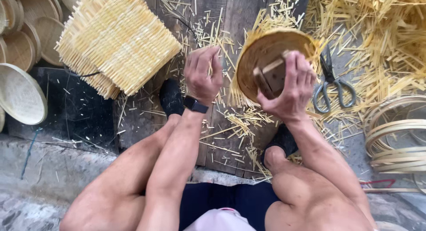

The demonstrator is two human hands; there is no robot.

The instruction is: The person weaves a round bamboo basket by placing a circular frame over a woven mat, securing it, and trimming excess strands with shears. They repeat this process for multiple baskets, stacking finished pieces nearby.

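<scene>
My right hand grips a wooden block pressed inside a round woven bamboo basket, which stands tilted on the dark planks with loose strips sticking out at its rim. My left hand is raised to the left of the basket, fingers curled, with nothing visible in it. A black watch sits on that wrist.
A stack of square woven bamboo mats lies at the upper left. Finished round trays are piled at the far left. Scissors lie right of the basket. Bamboo hoops are stacked at the right. Cut strips litter the planks.
</scene>
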